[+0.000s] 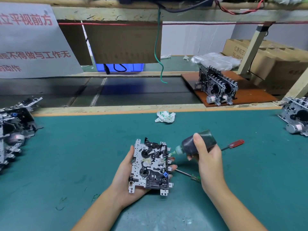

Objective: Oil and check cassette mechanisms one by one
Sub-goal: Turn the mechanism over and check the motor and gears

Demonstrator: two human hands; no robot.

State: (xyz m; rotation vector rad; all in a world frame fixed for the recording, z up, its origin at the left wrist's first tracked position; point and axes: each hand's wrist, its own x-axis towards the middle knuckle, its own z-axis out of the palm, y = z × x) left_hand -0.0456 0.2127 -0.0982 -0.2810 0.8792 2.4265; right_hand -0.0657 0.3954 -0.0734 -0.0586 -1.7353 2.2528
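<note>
Cradling a cassette mechanism (150,165) from below, the left hand (128,177) grasps it above the green bench mat (75,155), thumb along its left edge and fingertips curling past its right edge. The right hand (206,157) is clenched around a dark oil bottle (195,145), tilted so its green nozzle (173,153) touches the mechanism's right side. Under that hand lie 2 screwdrivers: a green-handled one (191,175) just beside the mechanism and a red-handled one (233,145) further right. Past them a crumpled white-and-green wrapper (165,116) sits near the mat's far edge. More mechanisms are heaped at the left edge (13,130) and right edge (296,117). Beyond runs a dark conveyor belt (116,90), with a row of upright mechanisms (216,87) on a brown board (250,94). Cardboard boxes (275,64) stand furthest back.
</note>
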